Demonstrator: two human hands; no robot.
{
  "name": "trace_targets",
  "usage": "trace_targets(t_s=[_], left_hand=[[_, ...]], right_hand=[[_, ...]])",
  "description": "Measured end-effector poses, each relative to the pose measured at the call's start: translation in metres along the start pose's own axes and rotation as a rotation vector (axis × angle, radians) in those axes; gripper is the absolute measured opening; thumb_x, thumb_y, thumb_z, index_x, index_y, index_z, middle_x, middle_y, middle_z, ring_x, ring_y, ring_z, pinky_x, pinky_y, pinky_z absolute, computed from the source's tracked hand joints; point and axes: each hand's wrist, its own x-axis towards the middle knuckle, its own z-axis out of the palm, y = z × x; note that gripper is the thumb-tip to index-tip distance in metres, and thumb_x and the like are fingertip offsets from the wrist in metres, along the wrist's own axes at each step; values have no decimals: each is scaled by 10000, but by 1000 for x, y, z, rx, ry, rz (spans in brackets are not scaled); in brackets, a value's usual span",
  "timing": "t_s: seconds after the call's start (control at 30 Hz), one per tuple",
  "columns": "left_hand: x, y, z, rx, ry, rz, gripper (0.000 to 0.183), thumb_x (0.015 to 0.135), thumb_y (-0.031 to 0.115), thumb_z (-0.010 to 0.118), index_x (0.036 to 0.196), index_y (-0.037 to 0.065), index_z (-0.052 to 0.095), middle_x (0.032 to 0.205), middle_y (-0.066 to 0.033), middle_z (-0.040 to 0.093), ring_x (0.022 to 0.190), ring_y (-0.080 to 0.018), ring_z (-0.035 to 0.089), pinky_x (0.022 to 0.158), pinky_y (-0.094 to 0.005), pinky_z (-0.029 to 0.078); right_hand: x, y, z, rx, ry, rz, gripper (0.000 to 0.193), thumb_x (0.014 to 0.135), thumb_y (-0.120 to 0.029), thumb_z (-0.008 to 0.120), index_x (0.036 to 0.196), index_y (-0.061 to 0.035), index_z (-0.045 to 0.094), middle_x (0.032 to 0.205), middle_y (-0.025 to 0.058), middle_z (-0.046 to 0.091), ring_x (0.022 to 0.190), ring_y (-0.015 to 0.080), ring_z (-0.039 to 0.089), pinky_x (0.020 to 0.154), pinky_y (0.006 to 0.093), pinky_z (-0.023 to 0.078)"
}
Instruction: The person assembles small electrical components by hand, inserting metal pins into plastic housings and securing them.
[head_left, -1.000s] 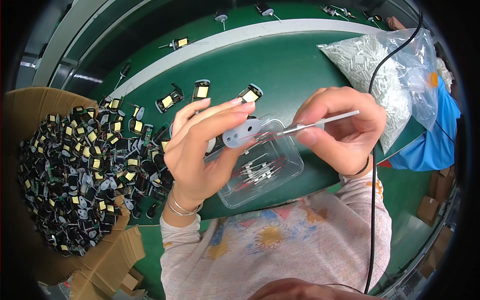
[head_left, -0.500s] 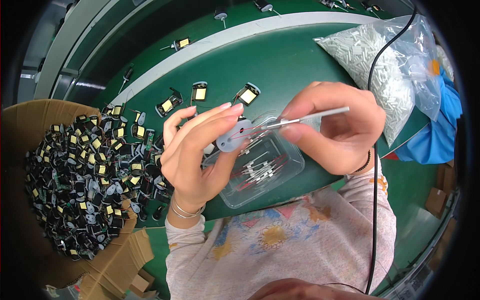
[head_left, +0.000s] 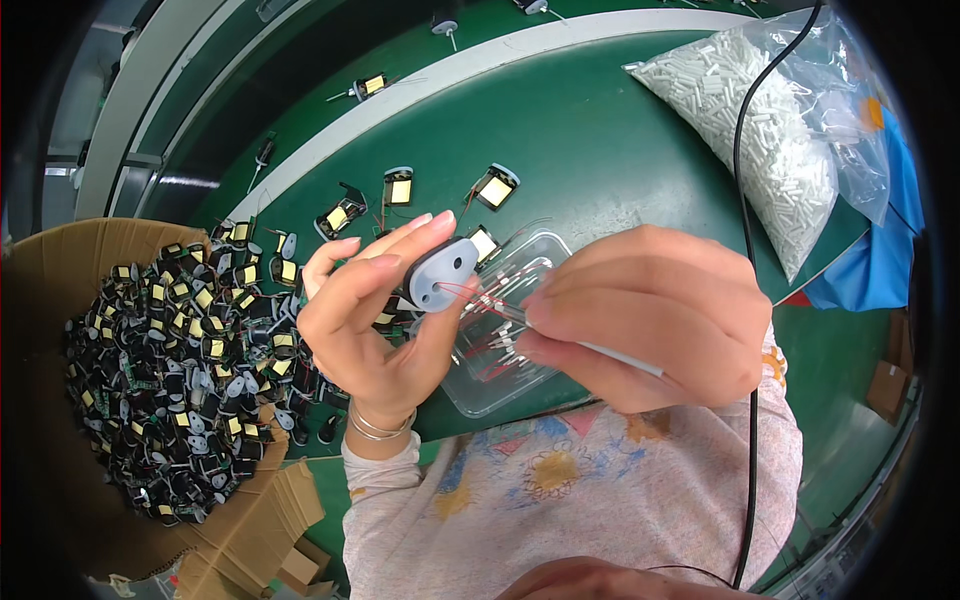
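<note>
My left hand (head_left: 365, 320) grips a small black device by its sides. Its grey oval end plate (head_left: 445, 272) faces right and has a large dark hole and smaller ones. Thin red wires (head_left: 463, 291) run between the plate and the fingertips of my right hand (head_left: 650, 315). That hand is closed in a pinch on a slim pale rod (head_left: 625, 360) with a metallic-looking front part; the fingers cover much of it. Below both hands sits a clear plastic tray (head_left: 475, 405) with several small white pieces on red wires.
On the left, a cardboard box (head_left: 50, 235) overflows with black devices (head_left: 190, 370) bearing yellow pads. Similar devices (head_left: 495, 187) lie on the green table (head_left: 570, 130). A clear bag of short white tubes (head_left: 760, 130) lies at right. A black cable (head_left: 745, 200) hangs down in front.
My right hand has moved down and slightly left, its back now turned more to view, with the rod tilted the other way. The device in my left hand has shifted slightly left, its plate turned more toward view.
</note>
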Motion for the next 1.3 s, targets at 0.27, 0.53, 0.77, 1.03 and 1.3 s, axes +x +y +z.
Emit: trace_targets(t_s=[0.27, 0.53, 0.77, 1.03, 1.3], left_hand=[[0, 2, -1, 30, -15, -7, 571, 706, 49, 762, 1079, 85, 331, 987, -132, 683, 948, -237, 654, 914, -370, 297], [1, 1, 0, 41, -6, 7, 507, 685, 33, 757, 1047, 79, 405, 980, -100, 691, 963, -230, 650, 919, -362, 281], [0, 2, -1, -14, 16, 19, 543, 673, 28, 771, 1067, 74, 400, 986, -122, 686, 900, -199, 666, 883, -328, 297], [-1, 1, -2, -22, 17, 30, 580, 670, 36, 783, 1102, 67, 398, 978, -136, 685, 882, -190, 667, 862, -324, 308], [0, 7, -7, 89, -53, -2, 561, 705, 118, 776, 1074, 75, 355, 923, -179, 682, 832, -165, 574, 896, -340, 324]], right_hand=[[0, -2, 0, -34, -29, 24, 285, 525, 2, 793, 775, 26, 657, 706, 107, 649, 582, 213, 622, 501, 261, 516], [1, -3, -2, -54, -75, 4, 293, 531, -8, 790, 791, 25, 660, 721, 110, 651, 601, 210, 628, 507, 261, 517], [2, -6, -3, -86, -75, -70, 239, 680, -141, 704, 819, 48, 663, 778, 144, 657, 674, 231, 649, 581, 284, 547], [5, -8, -4, -105, -93, -83, 317, 796, -257, 615, 836, 54, 663, 788, 144, 659, 715, 243, 659, 619, 292, 559], [6, -10, -7, -107, -138, -92, 323, 793, -263, 612, 838, 53, 664, 801, 153, 661, 733, 246, 664, 642, 293, 560]])
